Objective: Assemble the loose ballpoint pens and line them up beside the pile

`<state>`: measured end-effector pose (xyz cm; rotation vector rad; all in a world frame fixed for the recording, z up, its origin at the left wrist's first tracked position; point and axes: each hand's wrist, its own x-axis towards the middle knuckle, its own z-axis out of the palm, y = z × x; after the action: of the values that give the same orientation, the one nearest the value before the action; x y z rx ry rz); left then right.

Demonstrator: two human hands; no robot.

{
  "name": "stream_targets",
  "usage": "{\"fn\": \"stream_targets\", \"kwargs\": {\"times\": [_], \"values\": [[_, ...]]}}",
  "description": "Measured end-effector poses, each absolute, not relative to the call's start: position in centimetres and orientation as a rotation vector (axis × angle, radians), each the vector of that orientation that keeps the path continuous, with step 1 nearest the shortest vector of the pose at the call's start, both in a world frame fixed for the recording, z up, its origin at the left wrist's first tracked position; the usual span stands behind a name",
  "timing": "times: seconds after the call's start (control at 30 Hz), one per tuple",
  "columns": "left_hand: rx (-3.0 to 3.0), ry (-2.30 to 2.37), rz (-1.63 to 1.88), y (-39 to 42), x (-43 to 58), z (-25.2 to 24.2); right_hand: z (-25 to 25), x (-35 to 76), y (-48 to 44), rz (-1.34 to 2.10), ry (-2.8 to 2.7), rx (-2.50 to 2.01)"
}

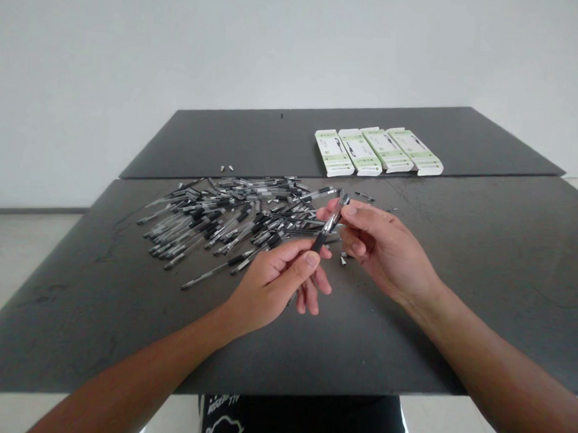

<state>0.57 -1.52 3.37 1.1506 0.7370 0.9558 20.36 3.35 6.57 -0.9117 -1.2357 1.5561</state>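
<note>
Above the table, in the head view, a pen [331, 222] with a black grip and a clear upper part is tilted up and away to the right. My left hand [286, 272] pinches its lower, black-grip end between thumb and fingers, the other fingers loosely curled. At the upper end, thumb and fingers of my right hand [383, 243] are closed on the clear pen cap [341, 203]. Whether the cap is fully seated cannot be made out. Behind and left of my hands lies a loose heap of similar pens [207, 216], some partly hidden by my left hand.
Several flat white-and-green boxes [371, 151] with open end flaps lie in a row on the rear dark table [254, 141]. Small silvery pen tips [230, 168] lie near the table seam, others [343, 260] below my right hand. The front table [483, 250] has an edge close to my body.
</note>
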Motion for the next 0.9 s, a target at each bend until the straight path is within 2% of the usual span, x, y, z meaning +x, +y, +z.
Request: {"fn": "stream_targets", "kwargs": {"times": [0.7, 0.9], "values": [[1.098, 0.683, 0.943, -0.9, 0.7, 2.7, 5.0, 21.4, 3.3, 0.976, -1.776, -0.937], [1.122, 0.699, 0.961, -0.8, 0.5, 2.8, 4.6, 21.1, 3.4, 1.046, -1.748, -0.872]]}}
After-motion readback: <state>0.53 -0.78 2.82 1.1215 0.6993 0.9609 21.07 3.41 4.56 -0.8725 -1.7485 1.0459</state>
